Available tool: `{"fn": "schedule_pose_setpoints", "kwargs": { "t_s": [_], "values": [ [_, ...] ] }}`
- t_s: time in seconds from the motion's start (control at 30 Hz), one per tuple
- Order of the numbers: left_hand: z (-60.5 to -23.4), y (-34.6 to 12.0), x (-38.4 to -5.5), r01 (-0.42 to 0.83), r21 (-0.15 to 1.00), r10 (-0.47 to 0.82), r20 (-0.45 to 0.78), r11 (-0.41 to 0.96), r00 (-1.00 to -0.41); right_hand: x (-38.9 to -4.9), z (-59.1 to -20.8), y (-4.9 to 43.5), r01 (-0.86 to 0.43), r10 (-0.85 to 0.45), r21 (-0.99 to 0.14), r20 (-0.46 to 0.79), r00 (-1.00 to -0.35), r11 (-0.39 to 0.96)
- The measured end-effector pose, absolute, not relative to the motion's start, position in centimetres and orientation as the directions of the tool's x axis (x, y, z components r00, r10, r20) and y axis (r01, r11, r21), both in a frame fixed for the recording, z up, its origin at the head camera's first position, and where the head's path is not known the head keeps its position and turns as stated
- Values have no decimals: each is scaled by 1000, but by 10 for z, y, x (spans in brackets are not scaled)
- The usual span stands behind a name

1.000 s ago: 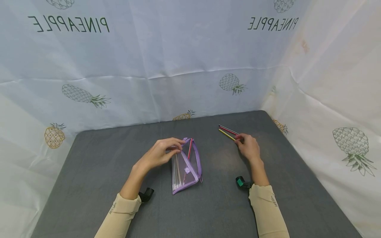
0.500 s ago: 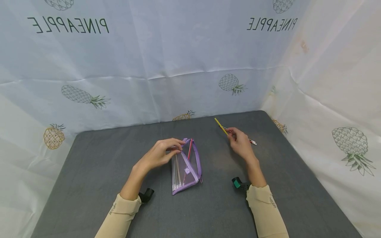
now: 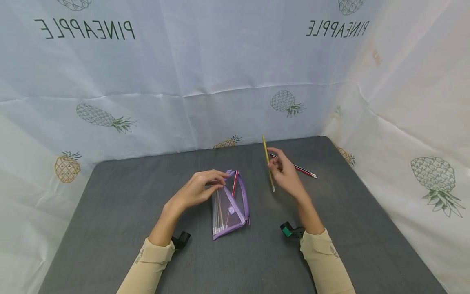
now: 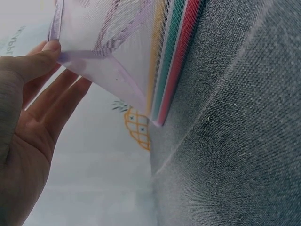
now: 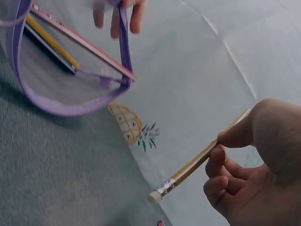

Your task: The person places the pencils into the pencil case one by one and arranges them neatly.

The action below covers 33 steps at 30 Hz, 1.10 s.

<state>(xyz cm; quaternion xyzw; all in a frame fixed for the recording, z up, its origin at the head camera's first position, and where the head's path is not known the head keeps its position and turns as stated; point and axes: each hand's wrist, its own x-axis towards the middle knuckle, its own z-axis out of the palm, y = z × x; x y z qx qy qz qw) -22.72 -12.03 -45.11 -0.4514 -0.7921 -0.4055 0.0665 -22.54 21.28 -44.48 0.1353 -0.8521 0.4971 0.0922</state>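
Note:
A purple-edged mesh pencil pouch (image 3: 245,195) lies with its mouth spread open on the dark table. My left hand (image 3: 200,187) pinches its upper edge between thumb and fingers; in the left wrist view, yellow, green and red pencils (image 4: 170,61) show through the mesh. One red pencil (image 3: 235,182) leans across the pouch mouth. To the right, my right hand (image 3: 288,173) pinches a yellow pencil (image 3: 266,152) mid-shaft, held raised and nearly upright in the head view. Its white eraser (image 5: 154,196) points toward the lower left in the right wrist view.
Two pencils (image 3: 305,171), one black and one red, lie side by side behind my right hand. A white pineapple-print cloth (image 3: 235,61) hangs beyond the table's far edge and along its right side. The dark table (image 3: 235,265) extends toward me.
My right hand has picked up the yellow pencil from beside the other two, moved left and turned the pencil more upright. My left hand and the pouch stay in place.

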Motion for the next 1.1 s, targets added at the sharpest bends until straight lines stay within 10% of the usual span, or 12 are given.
{"fn": "schedule_pose_setpoints", "kwargs": {
  "t_s": [0.53,1.1],
  "values": [
    [-449,-120,-228,760,589,659,461,274,-595,-219,-449,148,-95,-122,-995,93,-988,13],
    [-451,-119,-227,792,546,663,491,272,-566,-217,-464,130,-259,-28,-966,259,-965,-14]
  ]
}}
